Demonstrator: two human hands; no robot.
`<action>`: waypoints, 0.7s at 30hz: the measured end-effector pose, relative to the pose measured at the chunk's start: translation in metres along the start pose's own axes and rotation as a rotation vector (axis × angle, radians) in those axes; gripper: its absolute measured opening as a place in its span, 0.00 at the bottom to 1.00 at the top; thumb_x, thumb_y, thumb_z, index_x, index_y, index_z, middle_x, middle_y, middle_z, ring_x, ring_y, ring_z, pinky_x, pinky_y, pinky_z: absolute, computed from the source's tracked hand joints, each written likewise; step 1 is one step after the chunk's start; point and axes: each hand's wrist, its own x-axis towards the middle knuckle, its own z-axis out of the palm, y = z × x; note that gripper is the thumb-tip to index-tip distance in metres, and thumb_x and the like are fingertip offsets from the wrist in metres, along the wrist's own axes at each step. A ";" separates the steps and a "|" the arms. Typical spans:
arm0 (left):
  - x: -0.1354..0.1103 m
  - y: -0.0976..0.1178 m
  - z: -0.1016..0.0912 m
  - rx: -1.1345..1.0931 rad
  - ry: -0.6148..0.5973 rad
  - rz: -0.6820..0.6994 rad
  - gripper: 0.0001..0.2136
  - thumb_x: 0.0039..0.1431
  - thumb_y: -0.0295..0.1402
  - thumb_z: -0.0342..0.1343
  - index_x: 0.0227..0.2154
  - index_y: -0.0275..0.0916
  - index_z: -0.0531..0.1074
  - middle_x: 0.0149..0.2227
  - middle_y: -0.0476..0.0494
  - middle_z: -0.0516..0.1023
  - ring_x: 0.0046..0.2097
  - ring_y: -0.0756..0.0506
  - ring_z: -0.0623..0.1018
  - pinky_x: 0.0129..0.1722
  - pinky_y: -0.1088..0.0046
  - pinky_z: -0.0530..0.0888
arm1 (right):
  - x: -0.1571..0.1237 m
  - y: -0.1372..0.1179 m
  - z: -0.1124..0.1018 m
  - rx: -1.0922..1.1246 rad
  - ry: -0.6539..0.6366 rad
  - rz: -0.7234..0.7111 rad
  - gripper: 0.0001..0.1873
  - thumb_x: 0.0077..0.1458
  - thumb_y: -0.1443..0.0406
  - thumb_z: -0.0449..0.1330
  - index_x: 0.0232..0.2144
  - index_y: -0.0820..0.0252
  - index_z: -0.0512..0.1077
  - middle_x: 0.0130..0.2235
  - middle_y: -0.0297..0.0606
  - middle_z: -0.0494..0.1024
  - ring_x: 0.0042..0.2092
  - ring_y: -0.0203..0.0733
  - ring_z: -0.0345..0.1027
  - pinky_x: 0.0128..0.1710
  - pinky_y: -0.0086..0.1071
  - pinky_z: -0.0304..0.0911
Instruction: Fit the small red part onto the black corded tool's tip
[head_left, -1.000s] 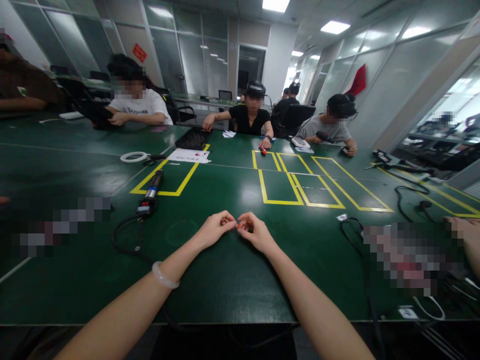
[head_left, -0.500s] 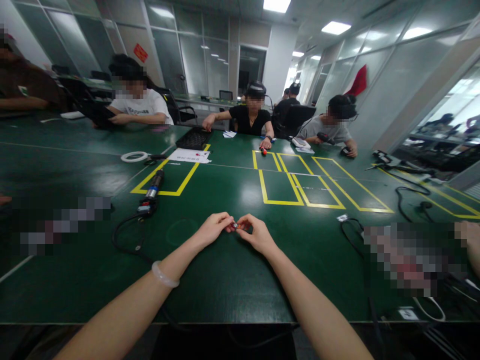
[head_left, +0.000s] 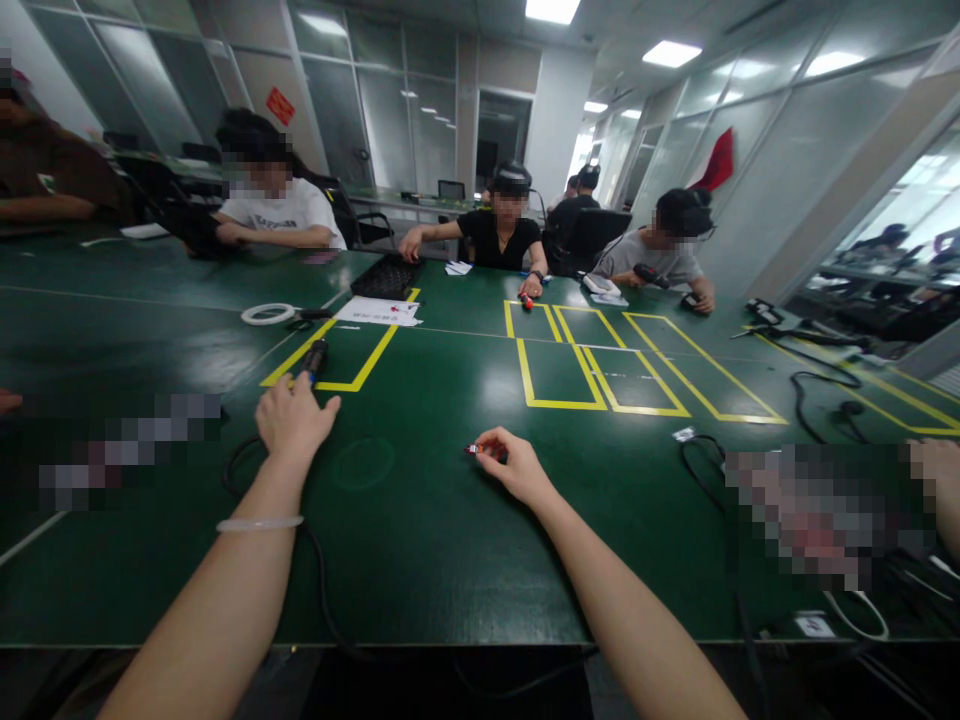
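My left hand (head_left: 292, 415) reaches over a black, corded, cylindrical tool (head_left: 316, 358). Its thumb is spread away, and the fingers cover the tool's near part; contact is hard to make out. Between the thumb and fingers of my right hand (head_left: 514, 465) is a small red part with a silvery tip (head_left: 472, 450), just above the tabletop. Its exact kind is too small to tell.
The green table (head_left: 420, 560) carries yellow tape outlines (head_left: 562, 405). A black tray (head_left: 384, 277), a paper sheet (head_left: 379, 312) and a white coil (head_left: 268, 314) lie farther back. Black cables (head_left: 322, 580) run nearby. Several people sit around the table.
My left hand has left the small red part and moved leftward to the cylindrical tool. My right hand has stayed in place, still pinching the part.
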 end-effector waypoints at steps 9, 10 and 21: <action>0.016 -0.027 -0.001 0.075 -0.287 -0.184 0.30 0.56 0.51 0.49 0.57 0.36 0.62 0.56 0.24 0.65 0.53 0.26 0.70 0.41 0.52 0.71 | -0.001 0.001 -0.001 -0.054 -0.009 0.027 0.09 0.55 0.64 0.59 0.39 0.60 0.73 0.31 0.33 0.74 0.31 0.34 0.66 0.33 0.28 0.61; 0.016 -0.026 -0.001 0.068 -0.279 -0.161 0.31 0.55 0.51 0.49 0.57 0.37 0.63 0.55 0.23 0.65 0.53 0.25 0.70 0.41 0.52 0.72 | -0.001 0.001 0.000 -0.055 -0.013 0.029 0.09 0.55 0.64 0.59 0.39 0.60 0.73 0.31 0.33 0.74 0.31 0.34 0.66 0.33 0.28 0.61; -0.016 0.025 0.012 0.013 -0.262 0.124 0.32 0.52 0.50 0.53 0.56 0.37 0.64 0.51 0.29 0.69 0.50 0.31 0.72 0.43 0.56 0.72 | 0.001 0.003 0.002 -0.077 0.017 -0.040 0.07 0.55 0.66 0.59 0.38 0.59 0.72 0.35 0.35 0.71 0.34 0.35 0.66 0.33 0.28 0.61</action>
